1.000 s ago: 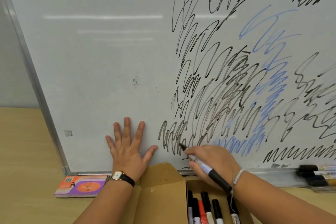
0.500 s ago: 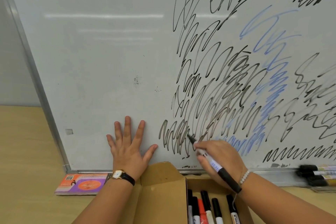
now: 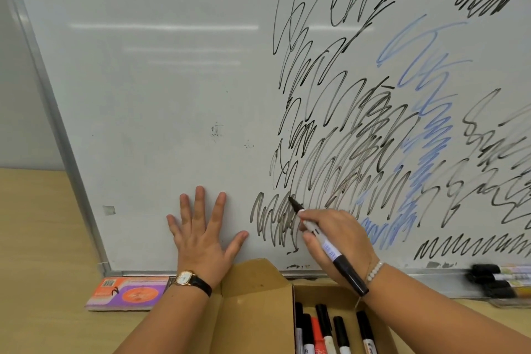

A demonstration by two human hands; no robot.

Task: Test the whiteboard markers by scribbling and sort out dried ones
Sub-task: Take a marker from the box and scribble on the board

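Since a second ago the black marker (image 3: 330,250) has climbed. Its tip was low in the grey scribble (image 3: 273,224) near the whiteboard's (image 3: 158,95) bottom edge, and it now touches the board at that scribble's top, where the taller black loops begin. My right grip (image 3: 344,227) has gone up with it, fingers and thumb curled round the white barrel, the black rear end slanting down past the wrist toward the cardboard box (image 3: 255,296). The left grip (image 3: 201,238) has not shifted: it lies flat on the board, fingers straight and spread, holding nothing, just left of the scribble. I can't tell whether the tip is leaving fresh ink, since it sits on old lines. The box stands on the desk (image 3: 37,238) against the board's bottom edge. The frame cuts off its lower part, and the markers inside (image 3: 324,325) show only black caps and one red. More markers (image 3: 500,279) on the ledge at the right are blurred and cut by the frame. An orange-and-purple packet (image 3: 129,293) lies below the board's bottom-left corner, its print too small to read.
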